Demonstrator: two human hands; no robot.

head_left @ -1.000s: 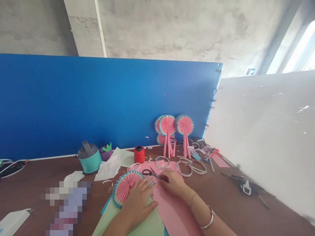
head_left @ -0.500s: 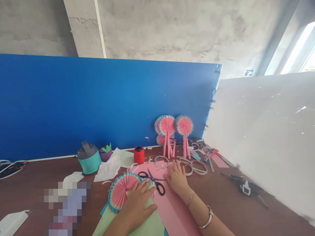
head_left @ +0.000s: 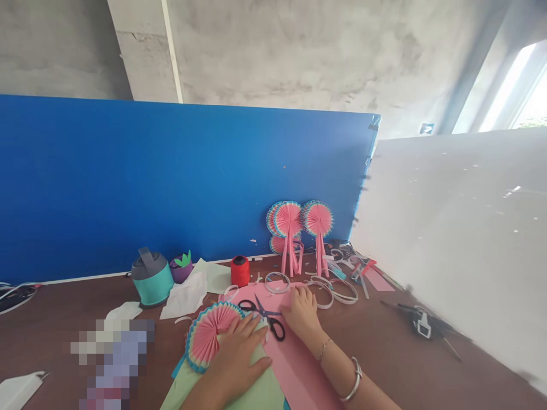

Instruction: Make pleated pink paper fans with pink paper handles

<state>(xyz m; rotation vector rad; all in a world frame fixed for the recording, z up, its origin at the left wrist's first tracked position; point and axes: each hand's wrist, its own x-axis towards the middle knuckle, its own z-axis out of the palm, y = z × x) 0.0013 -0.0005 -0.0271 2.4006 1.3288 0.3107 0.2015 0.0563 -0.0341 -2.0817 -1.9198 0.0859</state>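
My left hand (head_left: 239, 356) lies flat and open on a pale green paper sheet (head_left: 256, 393), its fingers touching a pleated pink fan with a teal edge (head_left: 207, 336). My right hand (head_left: 301, 310) rests open, fingers spread, on a pink paper sheet (head_left: 294, 364). Black-handled scissors (head_left: 265, 316) lie on the pink sheet between the two hands, held by neither.
Finished pink paper fans (head_left: 299, 228) lean on the blue partition (head_left: 171, 182). A red thread spool (head_left: 240, 270), a teal and grey container (head_left: 151, 278), white paper loops (head_left: 329, 290), scraps and a dark tool (head_left: 423, 324) lie on the brown table (head_left: 405, 364). A white wall closes the right side.
My right hand let go of the scissors, which now lie on the pink sheet, and moved forward to rest flat. The left hand stayed in place.
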